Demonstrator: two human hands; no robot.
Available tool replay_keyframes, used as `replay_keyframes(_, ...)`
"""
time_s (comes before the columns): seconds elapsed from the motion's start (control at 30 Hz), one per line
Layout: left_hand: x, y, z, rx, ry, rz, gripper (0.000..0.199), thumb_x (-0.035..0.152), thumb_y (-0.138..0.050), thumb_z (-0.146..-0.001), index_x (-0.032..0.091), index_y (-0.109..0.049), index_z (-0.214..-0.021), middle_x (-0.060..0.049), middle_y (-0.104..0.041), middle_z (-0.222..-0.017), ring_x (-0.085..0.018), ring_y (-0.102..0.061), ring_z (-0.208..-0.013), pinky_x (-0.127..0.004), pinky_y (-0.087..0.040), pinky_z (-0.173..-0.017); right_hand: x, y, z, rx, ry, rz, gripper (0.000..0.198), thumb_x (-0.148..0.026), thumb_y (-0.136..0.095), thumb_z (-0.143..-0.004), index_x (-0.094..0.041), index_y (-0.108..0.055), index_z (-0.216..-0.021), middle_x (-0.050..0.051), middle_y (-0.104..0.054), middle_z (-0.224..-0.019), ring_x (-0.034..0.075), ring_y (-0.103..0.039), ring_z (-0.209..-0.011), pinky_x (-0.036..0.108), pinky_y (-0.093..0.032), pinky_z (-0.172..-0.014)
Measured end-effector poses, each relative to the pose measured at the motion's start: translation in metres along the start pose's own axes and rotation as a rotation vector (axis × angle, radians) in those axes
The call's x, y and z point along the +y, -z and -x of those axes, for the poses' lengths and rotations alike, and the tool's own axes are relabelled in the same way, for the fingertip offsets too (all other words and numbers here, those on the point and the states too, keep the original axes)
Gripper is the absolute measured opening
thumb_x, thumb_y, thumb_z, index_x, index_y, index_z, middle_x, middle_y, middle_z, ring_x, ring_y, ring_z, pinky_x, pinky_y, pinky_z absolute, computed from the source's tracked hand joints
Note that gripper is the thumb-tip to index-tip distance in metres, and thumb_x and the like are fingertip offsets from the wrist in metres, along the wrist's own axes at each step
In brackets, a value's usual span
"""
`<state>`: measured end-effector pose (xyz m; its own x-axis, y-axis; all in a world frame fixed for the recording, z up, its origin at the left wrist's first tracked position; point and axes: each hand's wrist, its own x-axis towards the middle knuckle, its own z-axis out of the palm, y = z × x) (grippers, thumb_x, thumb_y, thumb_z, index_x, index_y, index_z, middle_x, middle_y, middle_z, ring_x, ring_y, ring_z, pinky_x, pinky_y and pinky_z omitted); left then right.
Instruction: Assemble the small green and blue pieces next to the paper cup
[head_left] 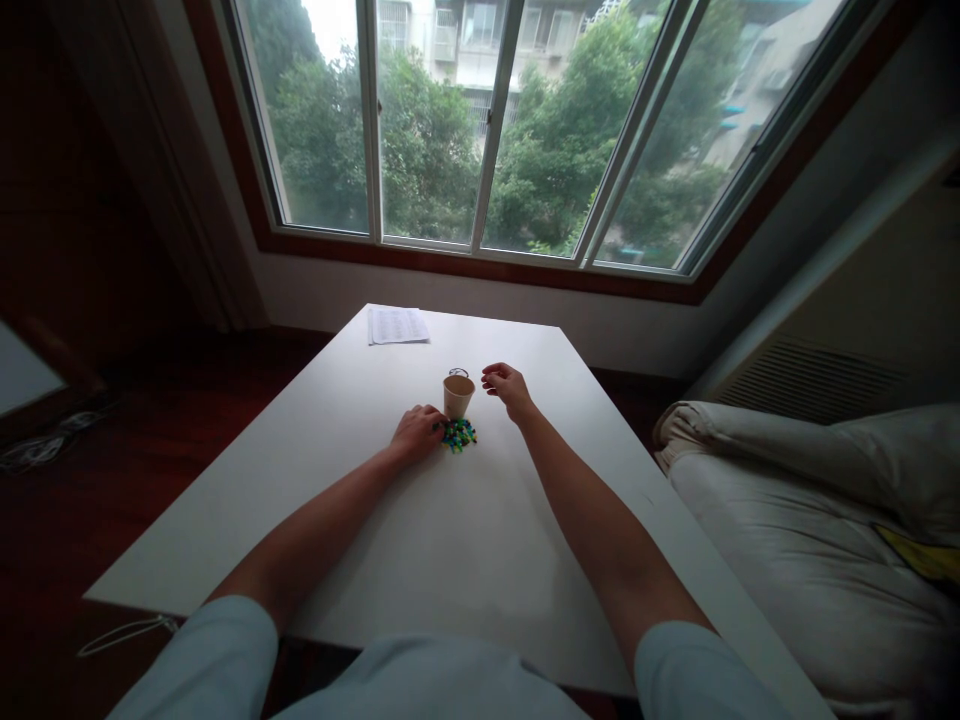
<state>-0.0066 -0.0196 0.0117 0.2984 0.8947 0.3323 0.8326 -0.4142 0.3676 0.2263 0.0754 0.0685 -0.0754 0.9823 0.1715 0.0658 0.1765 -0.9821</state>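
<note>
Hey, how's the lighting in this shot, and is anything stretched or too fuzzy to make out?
Head view: daylight through the window, sky blown out, floor dim; head view: wide-angle stretch toward the edges, sofa softened; head view: soft shadows on the table, coloured pieces too small to count.

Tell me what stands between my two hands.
In the head view, the cup stands between the left hand and the right hand, with small coloured pieces on its near side.

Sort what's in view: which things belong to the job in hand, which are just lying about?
Likely in use:
small coloured pieces, at the left hand
cup, near the right hand

Likely lying about:
papers
cables
dark loop behind the cup, role unclear
</note>
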Motion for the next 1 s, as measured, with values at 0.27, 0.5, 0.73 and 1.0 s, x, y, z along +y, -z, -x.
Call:
replay_keyframes(0.27,0.000,-0.001,-0.001,0.001,-0.002,0.005,0.029,0.029,-0.055,-0.090,0.027,-0.075,-0.112,-0.006,-0.070,-0.116,-0.024,-0.059,-0.106,-0.037,-0.044,-0.095,0.033,0.027,0.035,-0.308,0.014,0.497,0.022,-0.032,-0.062,-0.081,-0.018,-0.073,-0.095,0.001,-0.069,-0.076,0.013,-0.061,-0.067,0.024,-0.047,-0.061)
replay_keyframes(0.5,-0.003,-0.004,-0.001,0.022,0.025,0.043,0.038,0.018,-0.049,-0.091,0.026,-0.068,-0.123,-0.005,-0.071,-0.114,-0.022,-0.060,-0.103,-0.035,-0.045,-0.092,0.029,0.021,0.064,-0.530,0.248,0.869,0.038,-0.037,-0.072,-0.081,-0.022,-0.072,-0.115,0.004,-0.068,-0.095,0.016,-0.063,-0.080,0.027,-0.048,-0.075)
replay_keyframes(0.73,-0.005,-0.008,-0.001,0.054,0.079,0.043,0.035,0.018,-0.046,-0.094,0.023,-0.072,-0.117,-0.007,-0.070,-0.111,-0.021,-0.060,-0.106,-0.033,-0.046,-0.094,0.026,0.010,0.068,-0.527,0.257,1.113,0.045,-0.036,-0.075,-0.082,-0.020,-0.064,-0.123,0.008,-0.065,-0.104,0.018,-0.062,-0.086,0.026,-0.045,-0.077)
replay_keyframes(1.0,-0.015,0.005,-0.007,0.008,0.144,0.079,0.031,0.023,-0.050,-0.091,0.024,-0.076,-0.107,-0.005,-0.073,-0.111,-0.020,-0.065,-0.101,-0.030,-0.049,-0.094,0.022,-0.003,0.056,-0.549,0.168,1.156,0.016,-0.027,-0.065,-0.089,-0.024,-0.068,-0.105,0.002,-0.071,-0.092,0.015,-0.061,-0.080,0.022,-0.038,-0.066)
